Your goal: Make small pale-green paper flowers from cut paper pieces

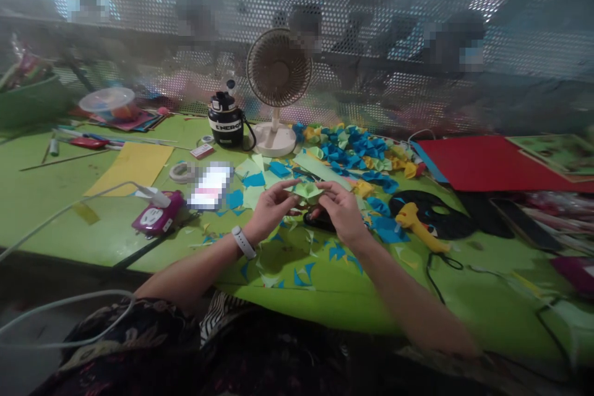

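A small folded light-green paper piece [308, 191] is held up over the table between both hands. My left hand [273, 207] pinches its left side with thumb and fingers. On its right side, my right hand [341, 210] closes thumb and fingertips. Under the hands lies a dark object [318, 220], partly hidden, whose kind I cannot make out. Blue and green paper scraps [304, 273] are scattered below. Beyond the hands sits a heap of folded blue, yellow and green paper pieces [355, 148].
Left of the hands are a phone [211, 187], a purple power strip [158, 215] and yellow paper [132, 167]. A white fan [279, 68] and black bottle [225, 124] stand behind. To the right lie a yellow glue gun [420, 228] and red sheets [482, 163].
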{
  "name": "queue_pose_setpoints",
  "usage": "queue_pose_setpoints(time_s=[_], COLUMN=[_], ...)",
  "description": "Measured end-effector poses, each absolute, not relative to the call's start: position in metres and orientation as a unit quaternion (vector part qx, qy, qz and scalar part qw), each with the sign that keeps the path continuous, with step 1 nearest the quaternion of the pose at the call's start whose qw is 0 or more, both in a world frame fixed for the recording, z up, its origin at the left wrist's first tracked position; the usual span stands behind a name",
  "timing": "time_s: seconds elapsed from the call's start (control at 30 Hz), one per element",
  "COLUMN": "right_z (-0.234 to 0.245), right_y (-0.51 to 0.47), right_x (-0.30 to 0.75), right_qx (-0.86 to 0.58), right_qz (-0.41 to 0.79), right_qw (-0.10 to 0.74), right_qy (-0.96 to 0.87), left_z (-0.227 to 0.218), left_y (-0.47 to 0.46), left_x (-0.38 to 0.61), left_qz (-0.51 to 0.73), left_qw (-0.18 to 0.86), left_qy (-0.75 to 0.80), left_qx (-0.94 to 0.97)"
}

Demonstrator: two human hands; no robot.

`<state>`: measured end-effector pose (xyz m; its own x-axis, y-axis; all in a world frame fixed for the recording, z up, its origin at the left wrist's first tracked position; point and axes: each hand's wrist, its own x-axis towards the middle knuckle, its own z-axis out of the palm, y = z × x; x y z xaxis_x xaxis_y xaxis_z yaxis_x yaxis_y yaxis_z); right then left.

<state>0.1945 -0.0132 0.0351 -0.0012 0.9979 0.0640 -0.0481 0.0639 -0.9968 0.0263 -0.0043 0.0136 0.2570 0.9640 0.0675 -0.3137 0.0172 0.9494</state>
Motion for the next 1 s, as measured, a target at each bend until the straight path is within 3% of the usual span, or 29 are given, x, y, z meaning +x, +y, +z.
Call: queue_pose_setpoints(time_s=[0.17, 0.4, 0.57, 1.0], right_z=[0.03, 0.033, 0.035, 0.038], right_y=[-0.011, -0.014, -0.015, 0.013], right_x=[0.193, 0.195, 0.196, 0.226], right_qx=[-0.479, -0.515, -0.518, -0.566], right_qz=[0.499, 0.359, 0.356, 0.27], right_qw=[0.518, 0.503, 0.473, 0.493], right_qy=[-0.503, -0.594, -0.618, -0.603], left_z=[0.014, 0.017, 0.014, 0.012], left_y=[-0.003, -0.002, -0.001, 0.006], left_x=[0.026, 0.025, 0.024, 0.021], left_qz=[0.482, 0.513, 0.516, 0.53], left_qw=[0.607, 0.538, 0.495, 0.502], left_qy=[0.383, 0.409, 0.404, 0.413], left_qx=[0.503, 0.53, 0.57, 0.544])
